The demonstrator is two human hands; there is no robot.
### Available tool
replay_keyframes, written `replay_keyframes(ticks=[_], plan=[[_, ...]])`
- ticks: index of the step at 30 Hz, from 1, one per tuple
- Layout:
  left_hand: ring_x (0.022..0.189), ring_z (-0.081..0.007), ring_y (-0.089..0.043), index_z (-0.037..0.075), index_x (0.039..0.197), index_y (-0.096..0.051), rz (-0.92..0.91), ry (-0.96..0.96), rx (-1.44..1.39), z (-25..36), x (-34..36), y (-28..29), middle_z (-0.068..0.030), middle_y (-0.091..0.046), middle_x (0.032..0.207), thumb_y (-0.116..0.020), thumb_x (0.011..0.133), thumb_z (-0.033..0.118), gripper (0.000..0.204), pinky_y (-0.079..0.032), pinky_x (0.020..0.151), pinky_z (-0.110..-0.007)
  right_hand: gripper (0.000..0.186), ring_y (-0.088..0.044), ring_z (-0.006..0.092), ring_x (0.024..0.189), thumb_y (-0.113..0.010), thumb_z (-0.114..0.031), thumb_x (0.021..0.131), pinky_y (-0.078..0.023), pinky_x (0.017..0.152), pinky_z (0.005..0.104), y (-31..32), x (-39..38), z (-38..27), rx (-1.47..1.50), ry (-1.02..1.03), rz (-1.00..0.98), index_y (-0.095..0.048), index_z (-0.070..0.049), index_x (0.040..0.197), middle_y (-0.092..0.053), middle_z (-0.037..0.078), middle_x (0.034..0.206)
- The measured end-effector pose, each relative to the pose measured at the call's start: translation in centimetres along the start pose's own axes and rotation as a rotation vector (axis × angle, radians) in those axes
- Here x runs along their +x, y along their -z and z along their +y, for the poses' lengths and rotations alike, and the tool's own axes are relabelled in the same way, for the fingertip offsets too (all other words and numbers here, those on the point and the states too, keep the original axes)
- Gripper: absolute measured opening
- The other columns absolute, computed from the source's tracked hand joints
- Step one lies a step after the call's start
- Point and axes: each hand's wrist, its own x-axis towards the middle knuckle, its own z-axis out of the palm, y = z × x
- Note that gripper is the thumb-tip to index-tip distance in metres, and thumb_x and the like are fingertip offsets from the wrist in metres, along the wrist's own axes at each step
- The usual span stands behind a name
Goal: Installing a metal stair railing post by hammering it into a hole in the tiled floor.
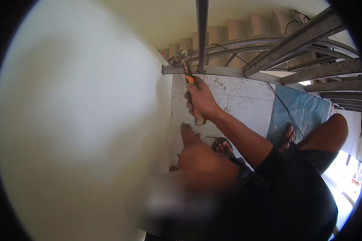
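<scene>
White wall [80, 100] bounded the left side; steps [217, 35] lay beyond a metal frame [297, 42]. Grit was scattered across the floor tiles [245, 94], partly covered by a blue sheet [299, 104]. The right hand [205, 98] had its fingers wrapped around the handle of a hammer [189, 75]. The hammer's blurred head was near the wall end of the bottom rail [229, 71]; contact could not be confirmed. The left hand [187, 134] was below, fingers extended, nothing visible in them. Condition: the upright post [202, 32] and sloping beam met the bottom rail. Whether these joints were finished, or what remained, could not be determined.
</scene>
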Motion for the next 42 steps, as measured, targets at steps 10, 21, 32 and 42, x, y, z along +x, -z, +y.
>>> replay_keyframes(ticks=[10,21,32,42], plan=[[0.135,-0.0377,-0.032,-0.003,0.134,-0.043,0.186,-0.061,-0.013,0.2,-0.1,-0.7,-0.0243,-0.034,0.145,-0.077,0.070,0.005,0.073,-0.032,0.109,-0.040,0.035,-0.045,0.0125,0.042,-0.042,-0.020,0.096,-0.040,0.034,0.0298,0.4,0.8,1.2,0.087,-0.012,-0.068,-0.038,-0.010,0.129,-0.048,0.004,0.071],[0.134,-0.0386,-0.033,-0.003,0.132,-0.044,0.140,-0.061,-0.036,0.0,-0.3,-0.5,-0.0246,-0.038,0.141,-0.078,0.069,0.005,0.073,-0.033,0.108,-0.042,0.031,-0.045,0.0128,0.043,-0.041,-0.021,0.094,-0.039,0.035,0.0307,1.3,0.9,1.3,0.160,0.085,-0.082,-0.040,-0.012,0.123,-0.048,0.004,0.071],[0.135,-0.0376,-0.033,-0.005,0.131,-0.045,0.164,-0.071,-0.004,0.1,-0.2,-0.5,-0.0245,-0.035,0.144,-0.078,0.068,0.005,0.072,-0.032,0.109,-0.041,0.026,-0.045,0.0124,0.042,-0.043,-0.022,0.095,-0.039,0.035,0.0305,2.0,1.5,2.0,0.128,0.025,-0.121,-0.043,-0.010,0.118,-0.049,0.004,0.071],[0.134,-0.0386,-0.033,-0.004,0.131,-0.045,0.131,-0.043,-0.004,-0.1,-0.2,-0.8,-0.0243,-0.034,0.145,-0.078,0.068,0.005,0.071,-0.032,0.109,-0.041,0.030,-0.045,0.0118,0.042,-0.043,-0.022,0.095,-0.039,0.034,0.0294,1.8,1.4,2.4,0.125,0.046,-0.075,-0.040,-0.009,0.121,-0.048,0.004,0.070]])
